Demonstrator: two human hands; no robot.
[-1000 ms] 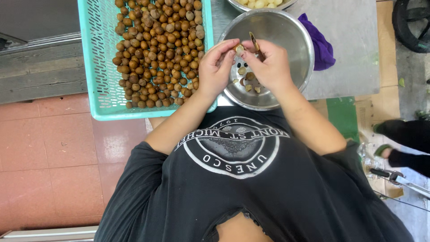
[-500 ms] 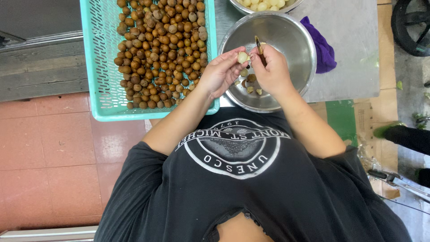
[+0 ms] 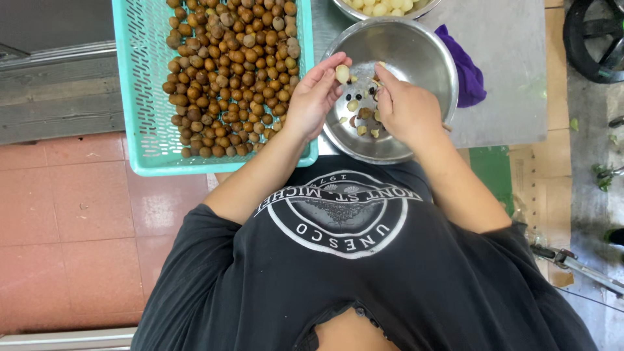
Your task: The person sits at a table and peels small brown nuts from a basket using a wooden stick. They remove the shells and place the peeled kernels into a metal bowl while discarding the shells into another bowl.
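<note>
My left hand (image 3: 317, 97) pinches a pale peeled nut (image 3: 342, 73) at its fingertips, over the near-left rim of a steel bowl (image 3: 422, 52). My right hand (image 3: 404, 107) is curled shut over the middle of the same bowl, gripping what looks like a small knife; only a sliver of it shows by the fingers. Brown shell bits and pale pieces (image 3: 361, 116) lie in the bottom of the bowl. A teal plastic basket (image 3: 140, 97) to the left is heaped with several brown unpeeled nuts (image 3: 227, 71).
A second steel bowl (image 3: 383, 6) with pale peeled nuts stands at the top edge. A purple cloth (image 3: 465, 68) lies right of the bowl on a grey metal table (image 3: 513, 78). Red floor tiles (image 3: 78, 227) lie lower left; a wheel (image 3: 595, 39) is at upper right.
The dark blade tip that stood up from my right hand is now tucked down out of sight. My left hand still holds the pale nut and has shifted slightly left.
</note>
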